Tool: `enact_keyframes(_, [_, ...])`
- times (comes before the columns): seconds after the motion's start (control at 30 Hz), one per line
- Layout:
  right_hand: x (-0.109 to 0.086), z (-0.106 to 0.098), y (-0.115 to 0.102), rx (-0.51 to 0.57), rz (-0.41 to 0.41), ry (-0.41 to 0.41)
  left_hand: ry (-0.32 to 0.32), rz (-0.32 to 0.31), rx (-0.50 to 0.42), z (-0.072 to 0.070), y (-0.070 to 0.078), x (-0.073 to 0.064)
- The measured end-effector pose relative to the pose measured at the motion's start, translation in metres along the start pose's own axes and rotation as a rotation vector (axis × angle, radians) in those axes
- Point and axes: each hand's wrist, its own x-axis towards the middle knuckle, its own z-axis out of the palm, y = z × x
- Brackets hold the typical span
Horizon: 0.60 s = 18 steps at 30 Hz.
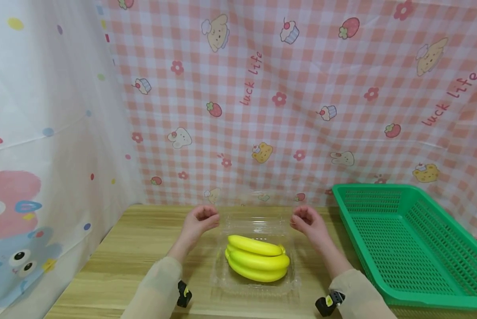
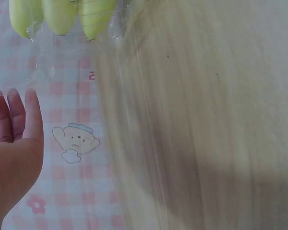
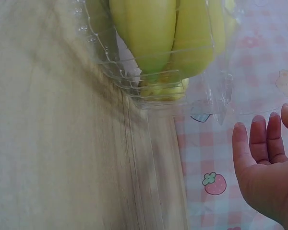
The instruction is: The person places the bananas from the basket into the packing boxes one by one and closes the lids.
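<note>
A clear plastic clamshell box [image 1: 258, 290] sits on the wooden table with its transparent lid [image 1: 256, 225] raised at the back. Inside lies a bunch of yellow bananas [image 1: 258, 261], also seen through the plastic in the right wrist view as bananas [image 3: 151, 38]. At the lid's left edge my left hand [image 1: 198, 221] has thumb and fingers bent together, pinching the thin rim. Opposite, my right hand [image 1: 312, 226] pinches the right edge the same way. Contact with the see-through rim is faint. Both wrist views show the fingertips near the plastic.
A green plastic basket [image 1: 415, 292] stands at the right of the table. Behind the wooden tabletop [image 1: 142, 248] hangs a pink checked cloth [image 1: 238, 128]. A white patterned cloth [image 1: 63, 133] hangs on the left.
</note>
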Motion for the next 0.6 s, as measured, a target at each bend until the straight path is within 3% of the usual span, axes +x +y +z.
enact_keyframes(0.17, [-0.004, -0.001, -0.001, -0.047, -0.052, -0.019, -0.046, 0.049, 0.040, -0.004, -0.001, -0.005])
enact_keyframes(0.43, [-0.012, -0.007, -0.003, -0.208, -0.114, -0.045, -0.111, 0.128, 0.221, -0.014, -0.002, -0.011])
enact_keyframes(0.6, [-0.017, -0.010, -0.003, -0.273, -0.146, -0.061, -0.167, 0.175, 0.238, -0.018, -0.004, -0.013])
